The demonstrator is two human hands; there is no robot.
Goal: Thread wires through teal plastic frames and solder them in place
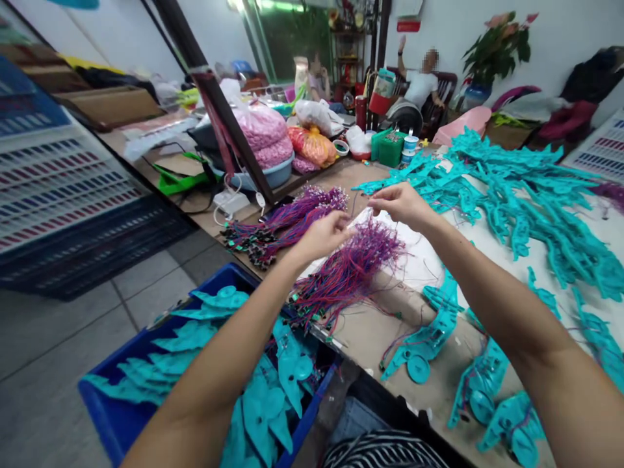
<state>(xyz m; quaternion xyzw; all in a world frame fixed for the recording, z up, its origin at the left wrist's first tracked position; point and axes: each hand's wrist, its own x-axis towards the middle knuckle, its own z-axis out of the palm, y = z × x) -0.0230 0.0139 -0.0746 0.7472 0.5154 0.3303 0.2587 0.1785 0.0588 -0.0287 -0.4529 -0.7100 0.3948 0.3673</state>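
Note:
Over a loose bundle of red and purple wires (pixel 348 266), my left hand (pixel 327 233) is closed, fingers curled toward the thumb; what it pinches is too small to make out. My right hand (pixel 398 203) is raised a little farther up and to the right, its thumb and fingertips pressed together on what looks like a thin wire. A second wire bundle (pixel 297 218), with dark ends toward me and pale tips, lies beyond my left hand. Under the wires is a white sheet (pixel 419 250).
Turquoise plastic parts (pixel 507 182) are heaped at the back right; several more, such as one turquoise part (pixel 429 331), lie nearer. A blue bin (pixel 104 406) holding similar parts stands below left. Beyond are a slanted dark post (pixel 234 130), a green box (pixel 390 149) and two seated people.

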